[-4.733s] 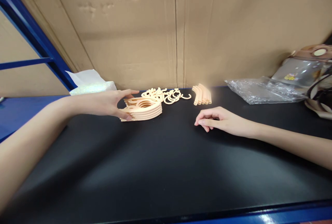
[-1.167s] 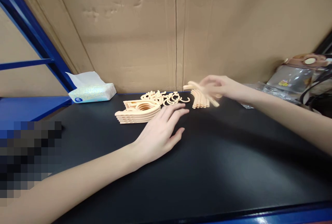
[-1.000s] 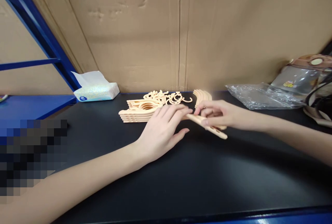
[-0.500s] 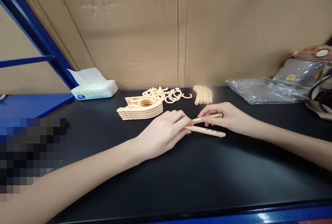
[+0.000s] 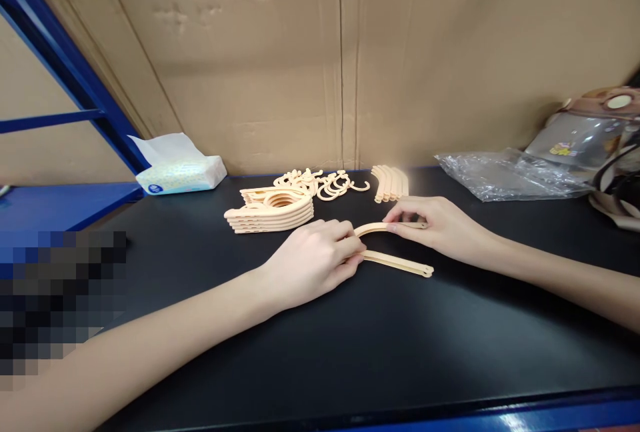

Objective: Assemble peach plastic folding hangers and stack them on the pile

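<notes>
A cream plastic hanger piece [image 5: 397, 264] lies between my hands, low over the black table. It has a curved upper strip and a straighter lower bar. My left hand [image 5: 317, 255] is closed around its left end, which the fingers hide. With thumb and fingers my right hand [image 5: 433, 220] pinches the upper strip near its right end. The lower bar's right end sticks out free, showing a groove along its edge. Just beyond my left hand, similar cream hanger pieces [image 5: 270, 219] are stacked. Behind them is a heap of cream hanger hooks [image 5: 335, 185].
Several curved cream strips [image 5: 390, 184] lie side by side at the back of the black table [image 5: 320, 359]. A tissue pack [image 5: 183, 175] is at the back left. On the right are a crumpled clear plastic bag [image 5: 505, 175] and a clear bottle [image 5: 575, 139]. Cardboard [image 5: 250, 72] stands behind.
The hanger piece has rolled in my hands, so its lower bar now shows a groove instead of the slotted face, and sits slightly lower. More of the upper strip's curve shows.
</notes>
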Motion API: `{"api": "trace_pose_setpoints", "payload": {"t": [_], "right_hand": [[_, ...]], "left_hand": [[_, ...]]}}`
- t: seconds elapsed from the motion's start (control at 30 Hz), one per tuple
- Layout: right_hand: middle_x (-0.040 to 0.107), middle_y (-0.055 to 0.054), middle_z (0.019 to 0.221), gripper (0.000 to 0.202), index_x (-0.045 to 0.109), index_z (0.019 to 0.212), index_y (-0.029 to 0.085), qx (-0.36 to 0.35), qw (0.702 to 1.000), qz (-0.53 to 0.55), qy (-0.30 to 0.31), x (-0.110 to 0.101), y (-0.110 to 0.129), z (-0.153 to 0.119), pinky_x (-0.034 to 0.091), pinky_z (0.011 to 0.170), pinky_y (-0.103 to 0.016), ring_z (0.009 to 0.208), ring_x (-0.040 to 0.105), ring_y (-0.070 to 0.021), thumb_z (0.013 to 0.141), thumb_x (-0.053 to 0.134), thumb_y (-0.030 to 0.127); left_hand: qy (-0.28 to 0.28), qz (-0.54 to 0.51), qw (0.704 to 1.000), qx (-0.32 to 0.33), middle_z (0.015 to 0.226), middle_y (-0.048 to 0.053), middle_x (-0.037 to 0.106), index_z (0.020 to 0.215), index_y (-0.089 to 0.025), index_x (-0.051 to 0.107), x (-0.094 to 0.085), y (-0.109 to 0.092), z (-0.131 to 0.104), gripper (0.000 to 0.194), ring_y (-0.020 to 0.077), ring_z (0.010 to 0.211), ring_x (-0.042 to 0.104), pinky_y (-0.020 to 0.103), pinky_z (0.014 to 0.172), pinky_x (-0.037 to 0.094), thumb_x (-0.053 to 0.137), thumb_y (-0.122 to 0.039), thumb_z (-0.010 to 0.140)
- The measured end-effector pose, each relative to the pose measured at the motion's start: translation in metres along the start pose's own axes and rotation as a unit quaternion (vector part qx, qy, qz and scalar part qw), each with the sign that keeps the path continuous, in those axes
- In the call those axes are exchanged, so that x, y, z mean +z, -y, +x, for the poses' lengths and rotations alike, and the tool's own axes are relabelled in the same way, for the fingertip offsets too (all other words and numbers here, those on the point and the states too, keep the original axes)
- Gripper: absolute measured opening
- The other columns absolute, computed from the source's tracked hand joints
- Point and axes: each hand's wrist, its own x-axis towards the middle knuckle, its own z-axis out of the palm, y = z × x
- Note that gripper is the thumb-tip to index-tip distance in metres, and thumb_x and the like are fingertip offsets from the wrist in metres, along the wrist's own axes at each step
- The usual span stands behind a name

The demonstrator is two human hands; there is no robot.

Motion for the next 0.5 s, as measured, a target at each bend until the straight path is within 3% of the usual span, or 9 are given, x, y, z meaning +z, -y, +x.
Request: {"api": "trace_pose_setpoints", "payload": {"t": [0.13,0.27,0.37,0.5], "right_hand": [[0.064,0.000,0.077,0.027,0.067,0.086,0.022,-0.017,1.000,0.001,0.008,0.004,0.008,-0.003,0.038,0.059,-0.025,0.067,0.056,-0.0139,0.088,0.054,0.045],[0.063,0.000,0.079,0.030,0.067,0.089,0.022,-0.066,0.997,0.015,0.028,0.006,0.017,-0.008,0.039,0.062,-0.024,0.069,0.055,-0.0127,0.089,0.052,0.049],[0.062,0.000,0.085,0.027,0.064,0.100,0.023,-0.094,0.994,0.007,0.050,0.006,0.018,-0.011,0.041,0.065,-0.024,0.075,0.055,-0.0137,0.086,0.058,0.045],[0.061,0.000,0.093,0.025,0.062,0.109,0.022,-0.097,0.994,-0.021,0.048,0.006,0.015,-0.012,0.042,0.069,-0.025,0.081,0.056,-0.0133,0.089,0.054,0.036]], "left_hand": [[-0.021,0.029,0.999,-0.011,0.090,0.003,0.057,0.099,-0.019,0.063,0.001,0.000,-0.001,0.020,0.0167,0.079,0.052,0.028,0.063,0.039,0.046,-0.028,0.094],[-0.016,-0.053,0.996,-0.069,0.105,0.004,0.056,0.116,-0.020,0.054,0.003,0.002,-0.002,0.026,0.0184,0.092,0.053,0.029,0.073,0.044,0.051,-0.029,0.091],[0.005,-0.089,0.990,-0.106,0.100,0.002,0.058,0.110,-0.021,0.057,0.005,0.004,-0.001,0.021,0.0176,0.090,0.055,0.027,0.070,0.044,0.053,-0.031,0.091],[0.008,-0.100,0.989,-0.107,0.096,0.001,0.058,0.103,-0.021,0.059,0.005,0.003,0.000,0.016,0.0162,0.086,0.055,0.027,0.069,0.043,0.053,-0.030,0.092]]}}
